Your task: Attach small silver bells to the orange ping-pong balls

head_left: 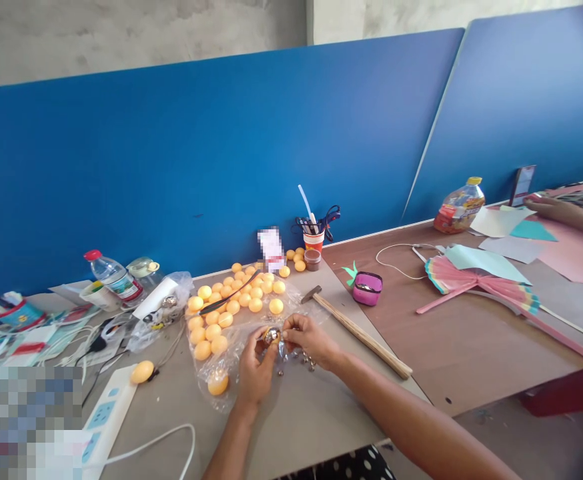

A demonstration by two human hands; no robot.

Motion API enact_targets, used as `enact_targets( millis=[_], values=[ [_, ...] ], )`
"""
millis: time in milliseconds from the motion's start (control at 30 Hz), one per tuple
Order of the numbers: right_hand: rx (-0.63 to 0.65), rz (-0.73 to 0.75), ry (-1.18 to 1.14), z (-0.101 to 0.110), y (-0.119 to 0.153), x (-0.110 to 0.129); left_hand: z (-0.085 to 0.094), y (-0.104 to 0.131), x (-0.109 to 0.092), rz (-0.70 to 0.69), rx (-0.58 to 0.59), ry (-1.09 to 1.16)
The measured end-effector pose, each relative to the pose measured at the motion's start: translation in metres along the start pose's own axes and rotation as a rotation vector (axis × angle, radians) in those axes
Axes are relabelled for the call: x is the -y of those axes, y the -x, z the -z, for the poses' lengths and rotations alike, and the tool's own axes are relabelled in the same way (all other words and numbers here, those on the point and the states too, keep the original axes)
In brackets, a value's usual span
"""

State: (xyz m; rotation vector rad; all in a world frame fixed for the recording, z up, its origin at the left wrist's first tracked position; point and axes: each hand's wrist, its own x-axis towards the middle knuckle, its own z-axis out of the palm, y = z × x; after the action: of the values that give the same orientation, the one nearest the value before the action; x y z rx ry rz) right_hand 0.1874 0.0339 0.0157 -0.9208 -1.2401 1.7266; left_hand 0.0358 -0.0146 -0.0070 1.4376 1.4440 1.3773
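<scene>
My left hand (256, 367) is closed around a shiny silver round piece (272, 335) with some orange at its edge. From the right, my right hand (311, 340) reaches in with thumb and finger pinched against its side; whatever small thing sits between those fingertips is hidden. Under the hands lies a clear plastic bag (229, 373), and several small silver beads (307, 360) are scattered beside it. Many orange balls (244, 290) are spread on clear plastic behind my hands, with one ball (218, 382) apart at the front left.
A hammer (361, 337) lies to the right, near a purple pouch (367, 289). Left are a power strip (109, 417), white cables and a bottle (116, 277). A cup of tools (314, 239) stands at the back. Far right, another person's arm (566, 212) rests by coloured paper (571, 250).
</scene>
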Motion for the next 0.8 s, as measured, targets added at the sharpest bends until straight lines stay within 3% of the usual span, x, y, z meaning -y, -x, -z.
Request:
enact_targets(
  millis=[167, 300, 533, 633, 800],
  values=[
    [0.270, 0.074, 0.381, 0.008, 0.009, 0.008, 0.003, -0.002, -0.010, 0.076, -0.007, 0.110],
    [0.449, 0.323, 0.839, 0.003, 0.016, 0.004, 0.004, -0.004, -0.012, 0.117, -0.046, 0.196],
    [0.459, 0.543, 1.422, -0.006, 0.020, -0.009, 0.008, -0.008, 0.005, 0.162, -0.023, 0.237],
    [0.456, 0.614, 1.498, -0.007, 0.019, -0.014, 0.009, -0.008, 0.009, 0.176, -0.003, 0.251],
    [0.448, 0.605, 1.480, -0.007, 0.020, -0.012, 0.007, -0.007, 0.006, 0.167, -0.021, 0.288]
  ],
)
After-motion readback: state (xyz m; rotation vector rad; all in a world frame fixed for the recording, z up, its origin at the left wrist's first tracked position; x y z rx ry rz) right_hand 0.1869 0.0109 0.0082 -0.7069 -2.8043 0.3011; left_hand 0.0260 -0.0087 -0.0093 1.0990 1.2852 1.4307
